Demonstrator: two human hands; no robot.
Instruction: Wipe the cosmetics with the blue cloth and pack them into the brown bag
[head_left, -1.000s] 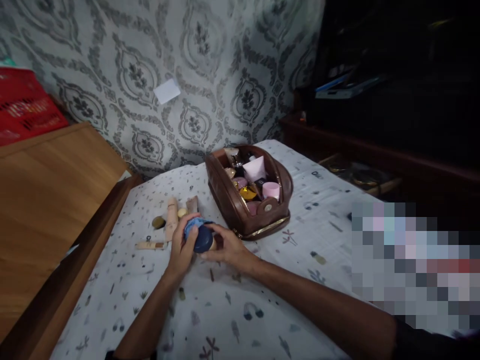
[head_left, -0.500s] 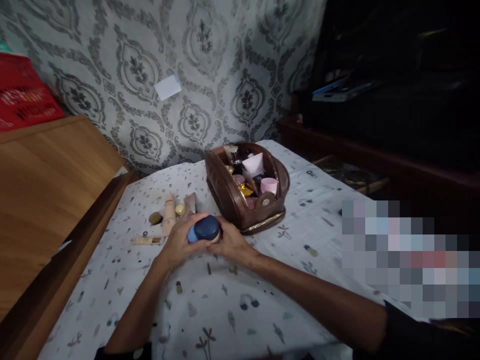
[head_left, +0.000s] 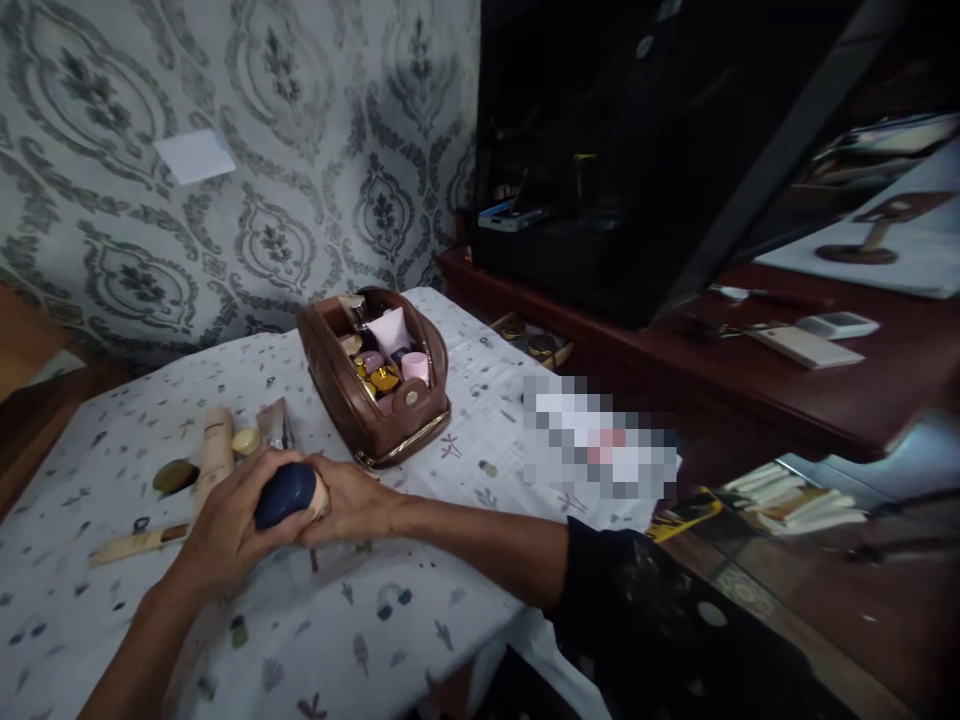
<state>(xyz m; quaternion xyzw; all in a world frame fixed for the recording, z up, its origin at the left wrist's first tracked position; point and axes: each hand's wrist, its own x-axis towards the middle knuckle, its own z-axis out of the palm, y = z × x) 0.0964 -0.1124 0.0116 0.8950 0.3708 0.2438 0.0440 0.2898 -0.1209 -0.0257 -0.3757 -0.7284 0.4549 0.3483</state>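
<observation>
Both hands meet over the near left of the cloth. My left hand [head_left: 225,525] is closed round a container with a rounded dark blue cap [head_left: 286,495]. My right hand [head_left: 356,502] grips from the right, its fingers partly hidden; a beige edge shows beside the cap there. Just beyond lie a peach tube [head_left: 217,440], a small jar with a cream lid [head_left: 246,441], a silvery tube [head_left: 275,422], a round olive-brown lidded piece [head_left: 175,477] and a slim cream tube [head_left: 135,545]. The brown cosmetic bag [head_left: 341,400] stands unzipped behind my hands, filled with cosmetics.
A white patterned cloth [head_left: 390,640] covers the table. On the right stands a dark red wooden cabinet [head_left: 810,400] with a large black screen [head_left: 600,150]. A pixelated patch hides something at the cloth's right edge. Patterned wallpaper [head_left: 277,240] rises behind.
The view has swung right, so the bag and hands appear farther left and more of the cabinet shows. Both hands remain on the blue-capped container, which now leans more to one side.
</observation>
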